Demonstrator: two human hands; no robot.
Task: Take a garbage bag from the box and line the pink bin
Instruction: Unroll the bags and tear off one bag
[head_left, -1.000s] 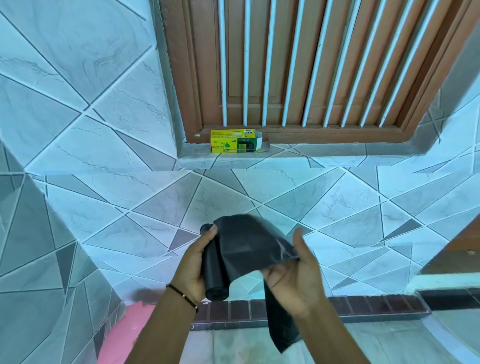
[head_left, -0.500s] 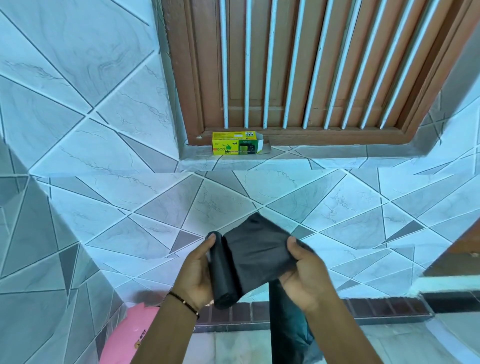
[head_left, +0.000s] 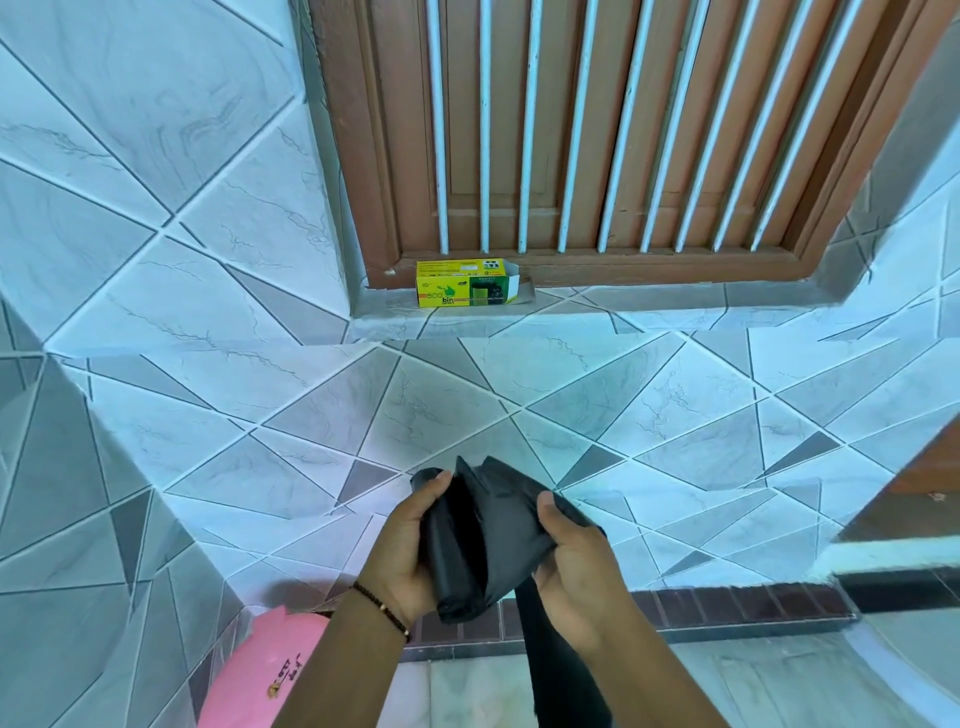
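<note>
A black roll of garbage bags (head_left: 454, 561) stands nearly upright in my left hand (head_left: 402, 556), which is wrapped around it. My right hand (head_left: 579, 566) pinches the unrolled black bag (head_left: 506, 525) that stretches from the roll; a long tail of it hangs down past my right forearm. The yellow and green bag box (head_left: 465, 290) lies on the tiled window sill, its right end flap open. The pink bin (head_left: 260, 670) shows at the bottom left, partly hidden by my left forearm.
A brown wooden window with white vertical bars (head_left: 597, 130) rises above the sill. Grey and white tiled walls surround me, with a corner at the left. A dark brick-red skirting strip (head_left: 727, 605) runs along the floor.
My hands have shifted a little to the right and the bag between them has bunched up. More of the bag's tail hangs down. More of the pink bin has come into view.
</note>
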